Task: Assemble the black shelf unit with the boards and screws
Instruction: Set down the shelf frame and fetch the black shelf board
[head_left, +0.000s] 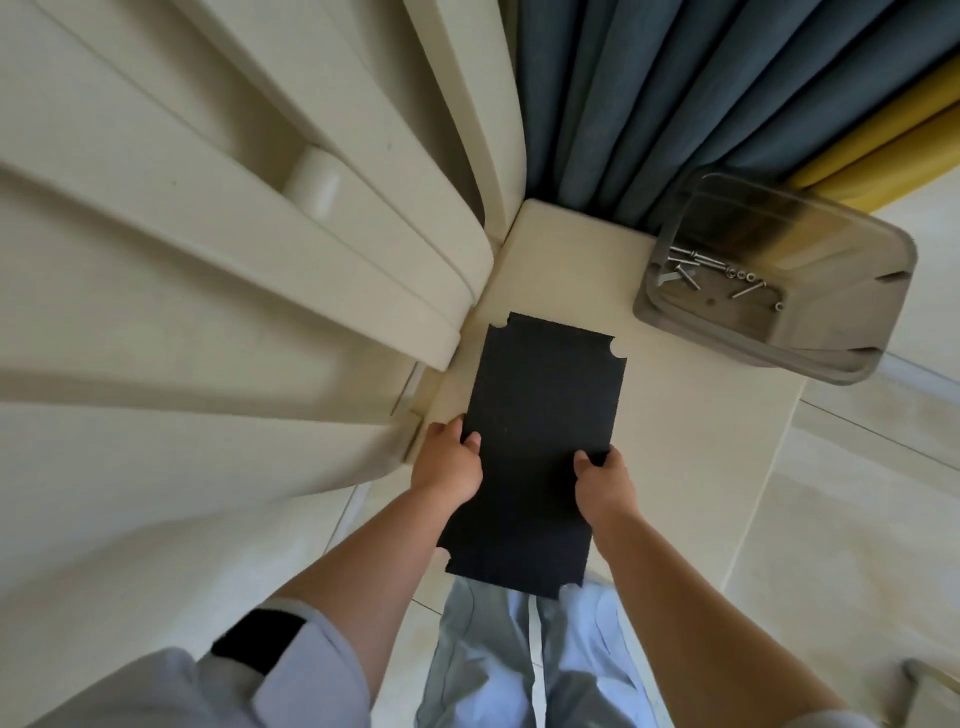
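Note:
A flat black board with notched corners stretches from my body out over the cream table. My left hand grips its left long edge, fingers curled over the top. My right hand grips the right long edge the same way. The board's far end is over the table; its near end hangs past the front edge above my legs. Several silver screws lie in a clear plastic bin at the table's back right.
A cream cabinet or bed frame rises close on the left of the table. Blue curtains and a yellow curtain hang behind it. Pale tiled floor lies to the right.

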